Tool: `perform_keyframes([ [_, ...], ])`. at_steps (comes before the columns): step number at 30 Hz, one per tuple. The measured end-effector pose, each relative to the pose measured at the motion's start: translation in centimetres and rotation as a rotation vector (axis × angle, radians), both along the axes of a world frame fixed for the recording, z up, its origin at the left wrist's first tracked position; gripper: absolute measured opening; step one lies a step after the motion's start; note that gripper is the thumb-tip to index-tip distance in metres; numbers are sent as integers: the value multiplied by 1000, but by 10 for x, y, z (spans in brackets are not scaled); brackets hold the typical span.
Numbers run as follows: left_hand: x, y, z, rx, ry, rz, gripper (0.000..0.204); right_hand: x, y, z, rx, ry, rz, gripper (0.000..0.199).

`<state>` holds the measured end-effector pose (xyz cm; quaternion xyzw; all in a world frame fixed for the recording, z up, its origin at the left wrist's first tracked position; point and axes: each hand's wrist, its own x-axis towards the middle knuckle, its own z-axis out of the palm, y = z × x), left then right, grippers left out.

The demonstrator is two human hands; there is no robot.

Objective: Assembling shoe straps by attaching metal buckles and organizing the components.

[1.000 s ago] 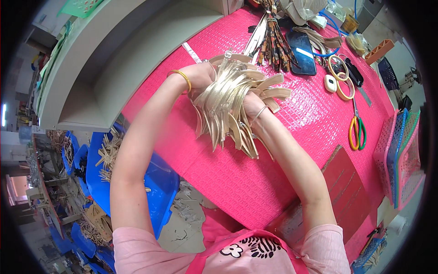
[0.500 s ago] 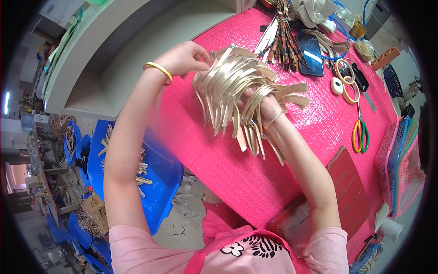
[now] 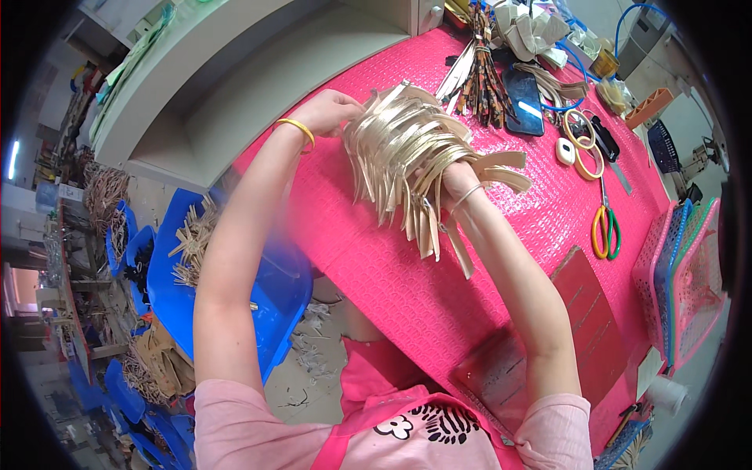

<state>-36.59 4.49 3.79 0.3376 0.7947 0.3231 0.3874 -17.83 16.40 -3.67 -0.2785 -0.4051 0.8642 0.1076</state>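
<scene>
A thick bundle of pale gold curved strips [image 3: 407, 153] is held above the bright pink textured table [image 3: 407, 266]. My left hand [image 3: 333, 110], with a yellow bangle at the wrist, grips the bundle's far left end. My right hand [image 3: 454, 176], wearing a thin bracelet, is buried in the strips from below and holds them; its fingers are mostly hidden. Loose strip ends hang down toward the table.
A bunch of dark and tan strips [image 3: 482, 82], a dark phone [image 3: 523, 98], tape rings [image 3: 580, 145] and green-handled scissors [image 3: 605, 231] lie at the table's far right. Pink and blue baskets [image 3: 681, 274] stand at the right edge. Blue bins [image 3: 188, 274] with strips sit on the floor to the left.
The bundle and both hands have shifted up and away from me across the table. My left hand has moved from the bundle's top to its far left end.
</scene>
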Motion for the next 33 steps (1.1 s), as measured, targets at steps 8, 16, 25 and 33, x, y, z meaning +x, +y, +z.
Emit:
perform_keyframes([
  [8,2,17,-17,76,449,28,22,9,6,6,-121,43,94,17],
  [16,11,27,-45,203,1041,125,15,20,-5,16,-145,27,3,16],
  [25,10,36,-37,71,1074,223,17,23,-8,11,-56,3,-69,16],
  [33,-1,33,-38,208,903,183,17,21,-15,7,48,-65,-80,19],
])
